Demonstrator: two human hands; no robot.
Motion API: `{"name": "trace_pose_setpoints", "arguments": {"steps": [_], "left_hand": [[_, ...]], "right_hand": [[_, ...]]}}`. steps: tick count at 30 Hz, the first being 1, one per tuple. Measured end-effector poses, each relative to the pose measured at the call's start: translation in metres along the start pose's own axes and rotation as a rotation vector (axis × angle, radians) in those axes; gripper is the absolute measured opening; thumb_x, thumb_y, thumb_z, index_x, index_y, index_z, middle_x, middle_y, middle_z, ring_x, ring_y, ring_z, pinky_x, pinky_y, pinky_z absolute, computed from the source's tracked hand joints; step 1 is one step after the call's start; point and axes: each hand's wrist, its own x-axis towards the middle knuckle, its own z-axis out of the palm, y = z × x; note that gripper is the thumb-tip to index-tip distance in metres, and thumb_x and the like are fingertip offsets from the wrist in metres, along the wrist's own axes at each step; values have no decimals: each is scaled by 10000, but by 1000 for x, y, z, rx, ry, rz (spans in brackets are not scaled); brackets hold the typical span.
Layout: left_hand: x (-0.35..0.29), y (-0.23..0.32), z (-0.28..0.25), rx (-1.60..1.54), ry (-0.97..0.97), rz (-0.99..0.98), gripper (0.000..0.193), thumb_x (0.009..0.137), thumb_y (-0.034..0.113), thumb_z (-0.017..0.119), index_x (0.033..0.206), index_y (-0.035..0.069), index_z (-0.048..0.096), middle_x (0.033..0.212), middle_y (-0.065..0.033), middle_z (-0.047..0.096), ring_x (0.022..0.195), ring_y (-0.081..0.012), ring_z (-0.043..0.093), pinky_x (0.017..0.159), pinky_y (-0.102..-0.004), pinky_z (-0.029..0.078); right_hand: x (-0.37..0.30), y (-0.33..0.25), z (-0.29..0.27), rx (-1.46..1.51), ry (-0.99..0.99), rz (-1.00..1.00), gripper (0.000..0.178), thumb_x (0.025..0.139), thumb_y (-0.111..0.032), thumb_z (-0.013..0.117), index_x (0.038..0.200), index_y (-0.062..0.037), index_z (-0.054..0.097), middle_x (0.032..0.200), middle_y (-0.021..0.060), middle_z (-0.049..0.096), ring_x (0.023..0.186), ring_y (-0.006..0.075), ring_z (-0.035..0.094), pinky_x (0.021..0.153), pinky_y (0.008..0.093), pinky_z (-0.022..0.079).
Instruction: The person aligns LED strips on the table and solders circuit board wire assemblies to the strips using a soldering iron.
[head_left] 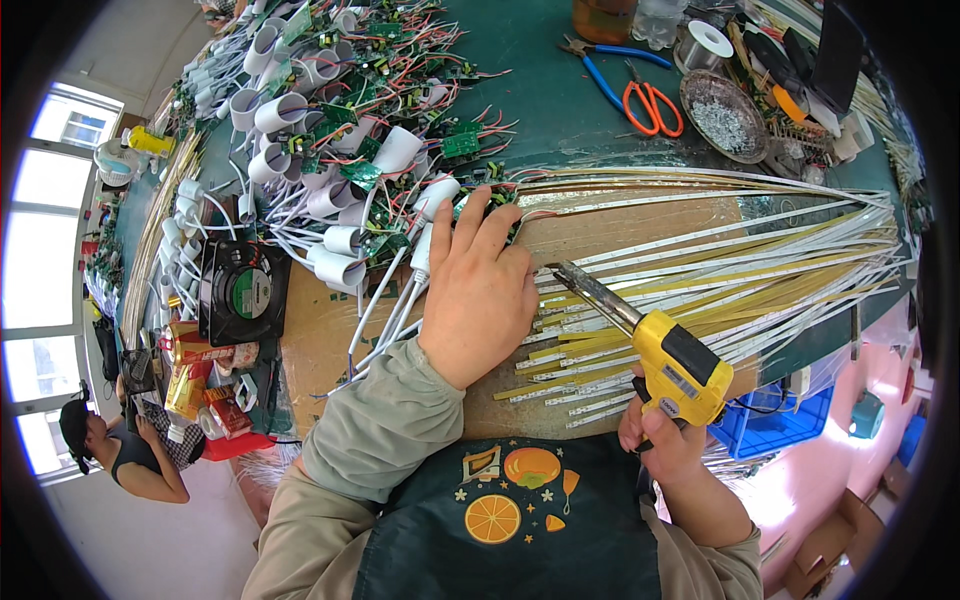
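Observation:
My right hand (668,440) grips a yellow soldering gun (683,368). Its metal tip points left and stops a little short of my left hand (478,300). The left fingers are bent and closed at the edge of the heap of circuit boards; what they pinch is hidden under them. Against these fingers lie a white plastic tube (437,197) and a bit of green board. Just beyond the fingertips, thin red wires run beside the ends of long LED strips (640,200). More white and yellow strips (600,350) fan out beneath the soldering gun.
Piled at the far left are white tubes, wires and green boards (462,142). A black fan (243,292) stands left. Far right hold blue-handled pliers (605,80), orange-handled scissors (652,108), a solder spool (704,46) and a metal dish (725,115). A person (130,440) sits off left.

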Motion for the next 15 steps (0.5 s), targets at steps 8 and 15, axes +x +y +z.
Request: {"name": "trace_pose_setpoints", "arguments": {"steps": [8,15], "left_hand": [[0,-1,-1,1,-3,5,31,766,74,700,790,54,694,1280,-127,601,1377,-385,442,1179,-581,249],[0,-1,-1,0,-11,-3,28,773,81,696,793,61,698,1285,-127,602,1382,-387,437,1185,-577,241]], "right_hand": [[-1,2,-6,60,36,-47,634,911,-293,734,1388,23,460,680,61,516,527,163,522,489,307,444],[-1,-2,-16,4,79,-155,672,893,-300,761,1379,45,451,670,55,509,514,159,500,493,299,440]]}}
